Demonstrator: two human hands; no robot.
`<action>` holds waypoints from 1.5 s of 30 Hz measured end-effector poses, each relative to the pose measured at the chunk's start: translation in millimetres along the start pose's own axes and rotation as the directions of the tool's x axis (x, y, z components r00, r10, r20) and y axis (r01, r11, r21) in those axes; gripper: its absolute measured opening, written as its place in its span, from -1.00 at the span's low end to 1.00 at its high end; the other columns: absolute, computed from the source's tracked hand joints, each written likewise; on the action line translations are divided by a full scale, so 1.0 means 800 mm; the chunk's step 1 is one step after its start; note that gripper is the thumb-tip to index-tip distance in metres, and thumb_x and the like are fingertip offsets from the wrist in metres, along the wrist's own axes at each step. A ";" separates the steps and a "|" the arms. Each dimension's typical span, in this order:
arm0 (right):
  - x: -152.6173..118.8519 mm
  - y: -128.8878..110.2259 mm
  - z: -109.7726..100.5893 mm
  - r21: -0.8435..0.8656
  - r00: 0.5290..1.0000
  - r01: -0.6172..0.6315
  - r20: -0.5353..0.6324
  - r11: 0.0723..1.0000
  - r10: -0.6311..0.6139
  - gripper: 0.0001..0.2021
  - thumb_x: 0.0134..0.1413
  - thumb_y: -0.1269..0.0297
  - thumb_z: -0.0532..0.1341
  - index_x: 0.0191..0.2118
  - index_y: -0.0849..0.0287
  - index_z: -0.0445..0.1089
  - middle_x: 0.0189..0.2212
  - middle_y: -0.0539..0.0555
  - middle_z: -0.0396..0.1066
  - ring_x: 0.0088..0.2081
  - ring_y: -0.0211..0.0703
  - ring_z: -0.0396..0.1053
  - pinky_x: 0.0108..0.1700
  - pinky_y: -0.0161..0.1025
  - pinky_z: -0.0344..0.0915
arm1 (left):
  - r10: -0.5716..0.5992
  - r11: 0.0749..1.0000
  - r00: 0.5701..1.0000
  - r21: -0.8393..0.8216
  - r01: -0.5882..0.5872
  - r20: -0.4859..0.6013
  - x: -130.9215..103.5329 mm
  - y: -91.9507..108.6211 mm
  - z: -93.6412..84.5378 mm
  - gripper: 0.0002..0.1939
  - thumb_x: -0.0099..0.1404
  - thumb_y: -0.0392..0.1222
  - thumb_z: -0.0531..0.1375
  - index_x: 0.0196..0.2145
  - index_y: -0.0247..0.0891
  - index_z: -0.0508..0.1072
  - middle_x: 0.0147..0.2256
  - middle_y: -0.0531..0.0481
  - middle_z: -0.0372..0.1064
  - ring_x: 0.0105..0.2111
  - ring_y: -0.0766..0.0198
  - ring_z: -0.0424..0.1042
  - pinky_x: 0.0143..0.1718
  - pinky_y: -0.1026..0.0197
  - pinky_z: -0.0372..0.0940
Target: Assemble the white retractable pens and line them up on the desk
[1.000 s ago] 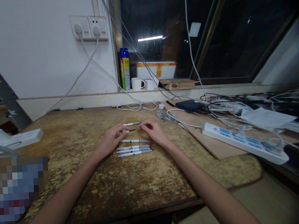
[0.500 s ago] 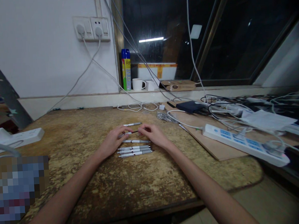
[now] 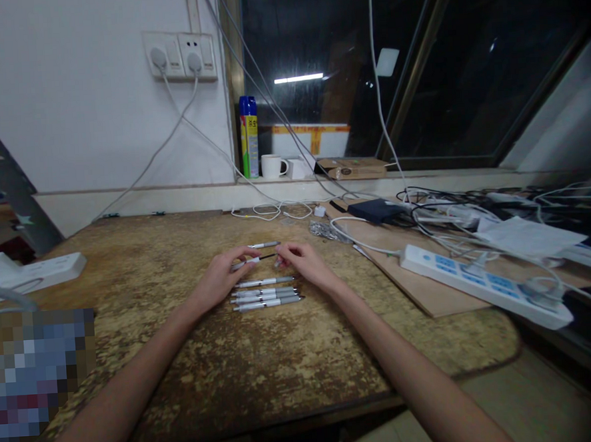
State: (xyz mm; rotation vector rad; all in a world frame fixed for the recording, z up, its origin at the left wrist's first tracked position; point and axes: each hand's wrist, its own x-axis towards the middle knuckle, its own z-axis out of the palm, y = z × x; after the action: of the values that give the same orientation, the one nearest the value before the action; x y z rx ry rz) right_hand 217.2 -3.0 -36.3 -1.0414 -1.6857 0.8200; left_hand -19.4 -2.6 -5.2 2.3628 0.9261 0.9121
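Note:
My left hand point(image 3: 223, 272) is closed around the white barrel of a pen point(image 3: 250, 261). From the barrel's right end a thin dark refill point(image 3: 267, 256) sticks out toward the other hand. Fingers pinched, my right hand point(image 3: 302, 260) holds a small grey pen part point(image 3: 278, 263) under its fingertips; whether they also touch the refill tip I cannot tell. Just beyond the hands lies a white and grey pen point(image 3: 264, 245). On the near side, several similar pens point(image 3: 268, 304) lie side by side, pointing right.
The worn wooden table point(image 3: 264, 363) carries a power strip point(image 3: 479, 283) and a brown board point(image 3: 409, 281) at right, with tangled cables behind. Another power strip point(image 3: 58, 267) is at left. A spray can point(image 3: 249, 137) and a white mug point(image 3: 272, 166) stand on the sill.
My hands have drawn slightly apart, and more of the dark refill shows between them. The small grey part now shows below my right fingertips. The lying pens stay in place.

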 end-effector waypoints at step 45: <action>0.010 0.022 -0.018 -0.004 0.957 0.016 -0.290 1.000 -0.017 -0.62 0.08 -0.07 0.27 -0.24 0.20 0.53 -0.34 0.15 0.56 -0.34 -0.08 0.47 -0.21 -0.19 0.35 | -0.106 0.992 0.982 0.052 0.116 -0.154 0.000 -0.031 -0.011 -0.64 0.39 -0.06 0.09 0.05 -0.14 0.52 0.03 -0.05 0.50 0.01 0.06 0.46 0.06 0.07 0.31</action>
State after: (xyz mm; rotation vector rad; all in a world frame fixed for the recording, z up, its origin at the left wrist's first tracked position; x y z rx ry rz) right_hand 233.9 12.0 -43.8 -1.0901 -1.4437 0.6210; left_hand -36.3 15.7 -14.4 2.2906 1.1481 1.0430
